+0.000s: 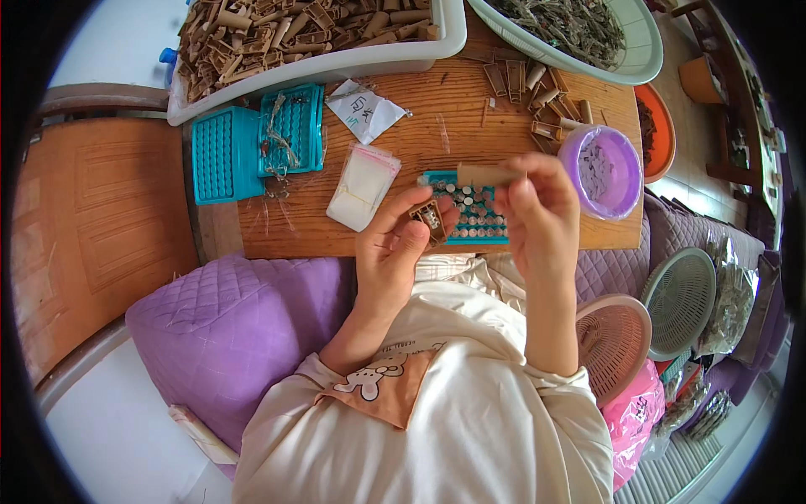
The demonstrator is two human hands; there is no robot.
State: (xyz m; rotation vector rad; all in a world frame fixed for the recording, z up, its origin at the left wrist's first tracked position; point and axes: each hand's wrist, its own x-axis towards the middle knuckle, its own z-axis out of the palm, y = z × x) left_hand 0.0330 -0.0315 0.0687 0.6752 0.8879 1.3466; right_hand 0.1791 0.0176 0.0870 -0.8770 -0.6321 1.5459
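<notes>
Between the thumb and fingers of my left hand [388, 244] is a small brown plastic casing [427, 220], its hollow side up, with shiny bits inside that are too small to name. Higher and to the right, my right hand [544, 214] pinches a longer brown plastic cover [483, 175] by its right end. The two pieces are apart. Below and behind both hands lies a teal tray [480, 241] holding several small round silvery discs that look like button cells. My fingers hide parts of the tray.
A white bin [449, 50] heaped with brown casings stands at the back left, beside two teal trays [225, 151]. Plastic bags [363, 189] lie mid-table. A green basket [646, 50], loose casings [550, 105] and a purple tub [609, 206] occupy the right.
</notes>
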